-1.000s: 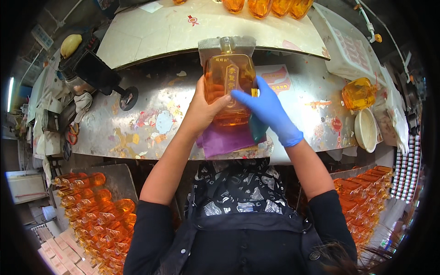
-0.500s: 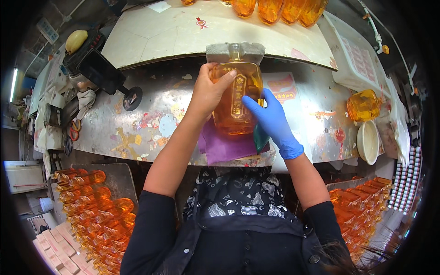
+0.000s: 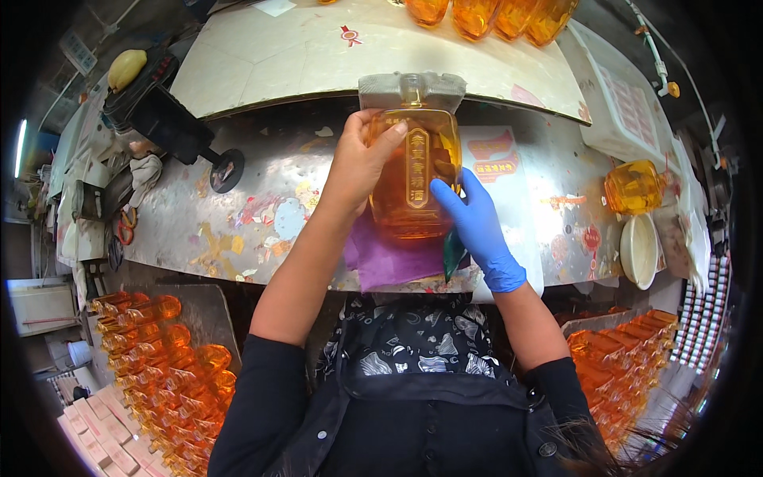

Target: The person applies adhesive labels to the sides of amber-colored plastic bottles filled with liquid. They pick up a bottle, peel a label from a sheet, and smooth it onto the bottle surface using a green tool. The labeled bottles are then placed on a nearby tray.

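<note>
One flat-sided amber bottle [image 3: 443, 143], smooth glass with rounded shoulders, sits over the worktop's [image 3: 179, 207] scuffed metal; its neck points to 12 o'clock and its long axis runs 12 to 6. The left hand [image 3: 362, 167] grips its 10 o'clock side, thumb across the face; the right hand [image 3: 473, 226], in thin blue rubber, touches its 4 o'clock edge, how firmly I cannot tell. One limp purple cloth [image 3: 381, 262] spreads at 6 o'clock, four faceted bottles [image 3: 474, 17] cluster at 1, one more bottle [image 3: 633, 187] at 3, beside one oval bowl [image 3: 638, 250].
</note>
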### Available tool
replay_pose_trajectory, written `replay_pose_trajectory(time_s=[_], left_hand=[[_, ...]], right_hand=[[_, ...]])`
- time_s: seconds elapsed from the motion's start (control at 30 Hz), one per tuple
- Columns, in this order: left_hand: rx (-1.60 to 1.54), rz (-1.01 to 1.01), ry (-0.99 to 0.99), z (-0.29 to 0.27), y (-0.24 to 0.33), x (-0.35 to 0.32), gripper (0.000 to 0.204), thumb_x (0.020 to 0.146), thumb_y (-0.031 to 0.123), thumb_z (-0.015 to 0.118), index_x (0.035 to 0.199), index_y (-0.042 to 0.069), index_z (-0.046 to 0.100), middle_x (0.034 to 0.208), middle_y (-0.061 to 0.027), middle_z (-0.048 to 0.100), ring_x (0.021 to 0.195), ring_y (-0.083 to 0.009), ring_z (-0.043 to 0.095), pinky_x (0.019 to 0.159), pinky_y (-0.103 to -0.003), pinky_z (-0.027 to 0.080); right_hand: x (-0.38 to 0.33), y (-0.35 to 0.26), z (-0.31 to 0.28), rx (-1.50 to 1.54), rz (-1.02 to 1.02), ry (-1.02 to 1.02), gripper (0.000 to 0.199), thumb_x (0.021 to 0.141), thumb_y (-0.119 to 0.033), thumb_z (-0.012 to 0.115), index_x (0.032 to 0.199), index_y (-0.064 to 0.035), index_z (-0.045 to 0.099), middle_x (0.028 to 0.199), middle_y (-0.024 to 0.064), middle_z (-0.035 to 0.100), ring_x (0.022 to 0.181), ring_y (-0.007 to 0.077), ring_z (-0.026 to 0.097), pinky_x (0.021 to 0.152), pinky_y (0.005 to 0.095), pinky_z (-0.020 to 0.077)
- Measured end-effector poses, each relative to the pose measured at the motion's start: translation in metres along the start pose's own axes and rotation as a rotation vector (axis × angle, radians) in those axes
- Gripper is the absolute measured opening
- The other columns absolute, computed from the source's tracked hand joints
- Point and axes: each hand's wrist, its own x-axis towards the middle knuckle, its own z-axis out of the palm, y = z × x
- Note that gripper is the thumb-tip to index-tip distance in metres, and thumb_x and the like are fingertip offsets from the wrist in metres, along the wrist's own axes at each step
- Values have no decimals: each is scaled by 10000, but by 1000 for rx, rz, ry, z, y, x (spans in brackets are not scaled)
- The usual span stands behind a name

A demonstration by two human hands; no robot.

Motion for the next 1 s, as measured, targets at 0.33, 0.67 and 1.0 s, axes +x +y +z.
replay_pose_trajectory(time_s=[0.33,0.67,1.0], left_hand=[[3,9,-18,0,1,-1,552,866,163,695,1281,-47,398,1208,-140,547,1103,-177,552,969,-307,440],[-20,18,-34,-2,-4,1,577,850,183,709,1269,-43,383,1196,-162,549,1109,-192,545,963,-311,437],[-40,1,-25,-1,0,-1,520,881,153,674,1281,-34,400,1207,-135,550,1112,-175,550,972,-305,440]], right_hand=[[-3,4,4,88,5,-16,447,853,-315,708,1135,-7,549,936,48,603,879,115,561,800,269,467],[-5,0,8,123,-44,17,390,852,-326,705,1019,-14,541,874,24,527,822,97,479,739,254,423],[-1,12,3,36,-35,12,411,836,-364,716,914,-29,490,804,4,440,759,93,410,682,254,397]])
